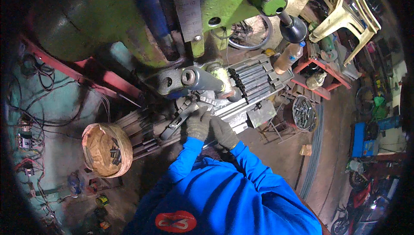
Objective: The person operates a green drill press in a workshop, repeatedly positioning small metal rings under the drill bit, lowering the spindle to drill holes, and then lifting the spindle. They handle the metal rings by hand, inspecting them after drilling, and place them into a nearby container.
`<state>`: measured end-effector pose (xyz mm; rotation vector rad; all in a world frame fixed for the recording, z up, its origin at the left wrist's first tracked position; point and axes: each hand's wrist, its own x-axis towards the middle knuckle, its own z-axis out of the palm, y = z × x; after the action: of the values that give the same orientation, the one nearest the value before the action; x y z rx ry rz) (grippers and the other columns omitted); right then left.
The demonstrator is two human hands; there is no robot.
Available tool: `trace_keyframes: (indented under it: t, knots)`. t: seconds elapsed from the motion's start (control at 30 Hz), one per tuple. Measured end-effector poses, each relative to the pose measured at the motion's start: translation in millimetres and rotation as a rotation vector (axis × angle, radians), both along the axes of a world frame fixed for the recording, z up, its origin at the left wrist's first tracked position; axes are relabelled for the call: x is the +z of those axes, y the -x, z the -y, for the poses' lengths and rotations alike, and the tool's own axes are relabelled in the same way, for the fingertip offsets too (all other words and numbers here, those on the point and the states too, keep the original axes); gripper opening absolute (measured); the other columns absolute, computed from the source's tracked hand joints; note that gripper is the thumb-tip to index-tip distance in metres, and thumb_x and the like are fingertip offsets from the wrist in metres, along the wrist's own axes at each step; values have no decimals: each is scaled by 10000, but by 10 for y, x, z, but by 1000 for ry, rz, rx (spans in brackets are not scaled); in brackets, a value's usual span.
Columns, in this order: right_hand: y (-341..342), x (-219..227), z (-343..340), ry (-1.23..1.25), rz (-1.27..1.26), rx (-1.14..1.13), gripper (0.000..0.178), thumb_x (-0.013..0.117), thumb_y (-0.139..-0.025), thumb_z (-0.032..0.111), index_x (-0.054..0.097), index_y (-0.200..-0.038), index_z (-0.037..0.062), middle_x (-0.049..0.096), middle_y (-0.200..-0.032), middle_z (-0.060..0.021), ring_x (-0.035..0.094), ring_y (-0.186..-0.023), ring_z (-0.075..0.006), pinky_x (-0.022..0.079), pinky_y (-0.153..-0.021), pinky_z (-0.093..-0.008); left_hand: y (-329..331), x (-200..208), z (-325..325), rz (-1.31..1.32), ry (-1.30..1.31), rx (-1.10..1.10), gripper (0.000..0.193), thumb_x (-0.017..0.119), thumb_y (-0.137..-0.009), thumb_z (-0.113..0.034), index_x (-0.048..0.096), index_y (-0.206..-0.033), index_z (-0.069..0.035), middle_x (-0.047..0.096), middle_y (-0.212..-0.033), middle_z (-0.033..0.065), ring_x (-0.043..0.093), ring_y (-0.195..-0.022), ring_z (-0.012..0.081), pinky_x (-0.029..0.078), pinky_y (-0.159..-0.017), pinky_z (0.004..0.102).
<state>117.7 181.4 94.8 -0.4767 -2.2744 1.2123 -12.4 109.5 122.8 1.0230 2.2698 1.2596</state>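
Note:
Both my hands wear grey work gloves and are close together at the front of a metal fixture (207,98) under a green machine (233,2). My left hand (198,125) is closed, its fingertips at the fixture's front edge, right beside a dark slotted clamp bar (176,123). Just to its right, my right hand (224,133) has its fingers curled together. Anything inside either hand is too small or hidden to name. Above the fixture hangs a thick dark cylindrical arm (200,79) of the machine.
At the left stands a round tub (125,151) with dark metal pieces. On the right are a slotted machine bed (254,77), a plastic bottle (288,58), a bowl of small metal parts (304,113) and a cream plastic chair (343,21). Long rods (311,166) lie on the floor.

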Motion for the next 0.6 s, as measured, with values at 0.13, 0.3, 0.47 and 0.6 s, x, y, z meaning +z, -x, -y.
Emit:
trace_keyframes:
  t: [0.13, 0.3, 0.47, 0.6]
  knots:
    - [78, 225, -15, -38, 309, 8, 376, 420, -995, 320, 496, -1222, 31, 629, -873, -308, 623, -790, -479, 490, -697, -547, 76, -70, 24, 8, -16, 9, 289, 607, -880, -242, 668, -1110, -77, 653, -1107, 209, 613, -1016, 390, 480, -897, 438]
    - [149, 846, 108, 31, 744, 12, 392, 456, -976, 275, 475, -1254, -1, 614, -1034, -306, 630, -828, -445, 498, -715, -520, 135, -57, 63, 42, 71, -28, 346, 576, -892, -329, 666, -1104, -71, 645, -1087, 237, 605, -1004, 416, 479, -864, 462]
    - [58, 640, 306, 43, 344, -108, 379, 433, -988, 260, 496, -1256, -1, 604, -1077, -306, 617, -901, -446, 496, -758, -507, 141, 41, 94, 98, 97, -83, 387, 549, -901, -367, 656, -1098, -50, 639, -1008, 271, 600, -961, 446, 470, -831, 489]
    - [-7, 496, 274, -250, 125, -88, 361, 428, -984, 219, 497, -1242, -23, 589, -1135, -282, 593, -974, -454, 491, -806, -496, 89, 396, 81, 109, 163, -91, 359, 547, -909, -328, 669, -1097, -47, 662, -1022, 241, 621, -953, 414, 478, -842, 463]
